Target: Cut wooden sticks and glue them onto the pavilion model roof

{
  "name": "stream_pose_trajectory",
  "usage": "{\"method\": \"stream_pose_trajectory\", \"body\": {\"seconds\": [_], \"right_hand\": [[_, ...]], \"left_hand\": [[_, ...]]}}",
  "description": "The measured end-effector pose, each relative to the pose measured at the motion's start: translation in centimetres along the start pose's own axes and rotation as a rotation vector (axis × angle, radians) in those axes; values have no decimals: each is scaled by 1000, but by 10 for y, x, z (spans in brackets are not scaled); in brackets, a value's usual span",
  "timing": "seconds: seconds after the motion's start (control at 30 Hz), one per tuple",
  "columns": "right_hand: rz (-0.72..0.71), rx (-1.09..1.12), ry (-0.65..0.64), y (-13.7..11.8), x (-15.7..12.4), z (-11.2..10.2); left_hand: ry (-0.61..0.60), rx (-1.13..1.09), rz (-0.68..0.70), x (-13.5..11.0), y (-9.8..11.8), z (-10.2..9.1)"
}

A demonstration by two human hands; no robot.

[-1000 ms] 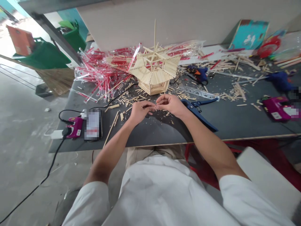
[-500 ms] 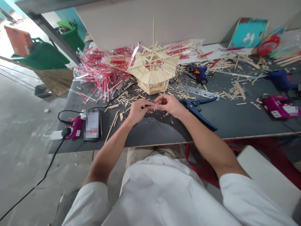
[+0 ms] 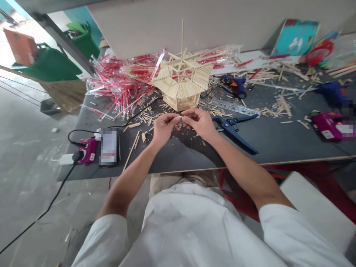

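My left hand (image 3: pixel 162 128) and my right hand (image 3: pixel 199 122) meet over the dark table (image 3: pixel 180 152), fingertips pinched together on a short thin wooden stick (image 3: pixel 179 117). Just beyond them stands a small pavilion model built of wooden sticks (image 3: pixel 180 83), with one long stick rising from its top. Loose stick offcuts (image 3: pixel 147 120) litter the table around my left hand. Blue-handled cutting pliers (image 3: pixel 236 129) lie right of my right hand.
A heap of red and clear plastic wrappers (image 3: pixel 122 83) lies at the back left. A phone (image 3: pixel 109 146) and a pink device (image 3: pixel 86 152) with cables sit left. Blue glue guns (image 3: pixel 235 85) and another pink device (image 3: pixel 332 126) are at the right. A metal ruler (image 3: pixel 232 107) lies behind the pliers.
Both hands have risen slightly and moved toward the stick model, still pinching the small stick between them.
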State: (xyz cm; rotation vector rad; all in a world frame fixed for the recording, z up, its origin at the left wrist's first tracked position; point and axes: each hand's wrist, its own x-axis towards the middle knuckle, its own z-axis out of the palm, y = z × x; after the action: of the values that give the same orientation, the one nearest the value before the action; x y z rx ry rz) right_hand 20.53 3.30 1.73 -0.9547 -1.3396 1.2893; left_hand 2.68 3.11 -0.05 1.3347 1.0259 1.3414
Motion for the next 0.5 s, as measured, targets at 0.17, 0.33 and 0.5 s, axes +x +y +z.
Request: {"method": "stream_pose_trajectory", "body": {"seconds": [0.17,0.33,0.5], "right_hand": [[-59,0,-38,0,0,-1],[-22,40,-25,2,3,-4],[57,86,-64,4,5,-9]], "left_hand": [[-25,-11,10,-2,5,2],[-45,57,-31,-3,0,1],[-79,112,-22,-2,-3,2]]}}
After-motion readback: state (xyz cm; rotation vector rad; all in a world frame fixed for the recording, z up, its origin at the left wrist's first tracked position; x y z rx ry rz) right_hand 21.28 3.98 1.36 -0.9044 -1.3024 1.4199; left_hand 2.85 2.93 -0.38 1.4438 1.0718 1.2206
